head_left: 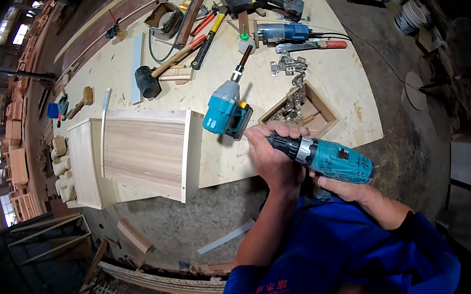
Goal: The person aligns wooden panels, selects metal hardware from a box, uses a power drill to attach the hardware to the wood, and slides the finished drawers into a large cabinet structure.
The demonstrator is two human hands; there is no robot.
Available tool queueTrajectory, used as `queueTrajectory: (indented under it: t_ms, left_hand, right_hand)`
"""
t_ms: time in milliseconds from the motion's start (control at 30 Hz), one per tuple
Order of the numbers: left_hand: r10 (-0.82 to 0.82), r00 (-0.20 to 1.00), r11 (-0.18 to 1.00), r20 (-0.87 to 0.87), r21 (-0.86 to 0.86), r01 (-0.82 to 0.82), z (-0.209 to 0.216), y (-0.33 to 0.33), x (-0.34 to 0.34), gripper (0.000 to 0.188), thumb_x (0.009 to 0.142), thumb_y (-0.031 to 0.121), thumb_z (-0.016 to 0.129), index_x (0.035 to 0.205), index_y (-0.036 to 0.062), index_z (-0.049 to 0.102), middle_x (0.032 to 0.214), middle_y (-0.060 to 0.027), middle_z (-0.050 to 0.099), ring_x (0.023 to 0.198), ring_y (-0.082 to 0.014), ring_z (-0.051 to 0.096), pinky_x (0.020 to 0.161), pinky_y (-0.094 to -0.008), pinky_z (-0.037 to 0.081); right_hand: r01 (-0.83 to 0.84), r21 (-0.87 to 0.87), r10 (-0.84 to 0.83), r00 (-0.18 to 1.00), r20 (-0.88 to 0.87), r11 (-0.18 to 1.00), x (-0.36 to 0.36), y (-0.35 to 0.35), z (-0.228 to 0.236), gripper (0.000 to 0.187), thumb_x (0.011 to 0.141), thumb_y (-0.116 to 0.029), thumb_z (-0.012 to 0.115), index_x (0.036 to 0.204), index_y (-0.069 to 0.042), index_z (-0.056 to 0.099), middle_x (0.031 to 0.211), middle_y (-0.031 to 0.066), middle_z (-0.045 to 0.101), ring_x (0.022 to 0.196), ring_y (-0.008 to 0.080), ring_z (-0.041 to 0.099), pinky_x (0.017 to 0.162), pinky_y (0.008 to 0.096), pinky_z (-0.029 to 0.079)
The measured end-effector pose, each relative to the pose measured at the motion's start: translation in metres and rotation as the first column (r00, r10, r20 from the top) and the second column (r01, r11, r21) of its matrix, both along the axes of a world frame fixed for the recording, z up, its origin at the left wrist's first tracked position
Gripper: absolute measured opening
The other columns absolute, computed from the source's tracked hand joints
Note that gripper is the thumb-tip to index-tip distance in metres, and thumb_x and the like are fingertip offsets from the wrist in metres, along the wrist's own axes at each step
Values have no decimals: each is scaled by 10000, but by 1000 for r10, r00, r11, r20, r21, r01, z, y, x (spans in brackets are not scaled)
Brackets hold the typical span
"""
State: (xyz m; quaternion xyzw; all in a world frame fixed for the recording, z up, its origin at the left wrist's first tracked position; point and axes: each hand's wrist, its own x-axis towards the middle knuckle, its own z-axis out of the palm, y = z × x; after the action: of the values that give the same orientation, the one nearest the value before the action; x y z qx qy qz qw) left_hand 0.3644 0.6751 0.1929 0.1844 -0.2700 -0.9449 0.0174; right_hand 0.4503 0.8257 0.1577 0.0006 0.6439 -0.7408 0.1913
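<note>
A teal cordless drill (340, 162) is held in front of my body, its black chuck pointing up and to the left. My left hand (274, 157) is wrapped round the chuck end. My right hand (344, 188) grips the handle, which is mostly hidden beneath the drill body. Whether a bit sits in the chuck is covered by my left fingers. Just beyond my left hand, a teal impact driver (223, 111) with a long bit rests on the workbench (356, 94). Right of it, a small wooden box (327, 117) holds screws, with metal hinges (290, 64) at its far edge and beyond.
A pale wooden cabinet piece (143, 142) lies at the bench's near left. Farther back are a rubber mallet (148, 81), a yellow-and-black hammer (209, 38), a blue trimmer (283, 31) with a cord and a small bottle (246, 43). Wood offcuts (134, 235) lie on the floor.
</note>
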Motion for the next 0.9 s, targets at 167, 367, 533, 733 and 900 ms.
queueTrajectory:
  t_ms: [167,367,533,733,900]
  left_hand:
    - [31,998,999,48,32,-33,4,2,-8,481,1068,514,339,865,82,401,767,-84,492,680,-231,539,725,-464,543]
    - [15,998,996,66,83,-20,3,8,-11,454,1079,489,320,856,99,383,757,-80,501,664,-225,536,727,-457,543]
    - [26,999,999,41,32,-28,4,11,-10,446,1085,472,315,848,101,384,735,-75,506,661,-222,538,734,-441,543]
    - [-5,999,1000,32,27,4,-8,16,-5,393,1092,408,342,870,92,416,738,-72,509,657,-208,540,730,-426,539]
    - [-117,988,993,102,27,115,-16,17,-2,240,1055,272,467,892,97,457,747,-43,509,662,-178,542,727,-415,533]
  right_hand:
    - [28,76,-31,999,29,997,-2,0,-4,399,894,-110,710,1260,-28,575,1051,50,650,950,141,619,860,301,519]
    - [-28,-20,30,994,106,999,-8,7,5,428,885,-97,719,1285,-42,577,1083,75,665,1033,203,629,929,374,502]
    - [-77,231,110,985,-130,970,-8,19,-5,501,874,-84,710,1333,-11,524,1162,99,634,1128,214,588,1005,392,464]
    - [31,259,29,974,-226,966,-6,16,-1,452,849,-74,716,1265,-27,547,1097,92,633,1013,194,614,914,348,496]
    - [153,434,79,878,-472,888,-9,21,6,672,792,-85,781,1381,20,476,1146,130,664,1034,253,660,952,355,508]
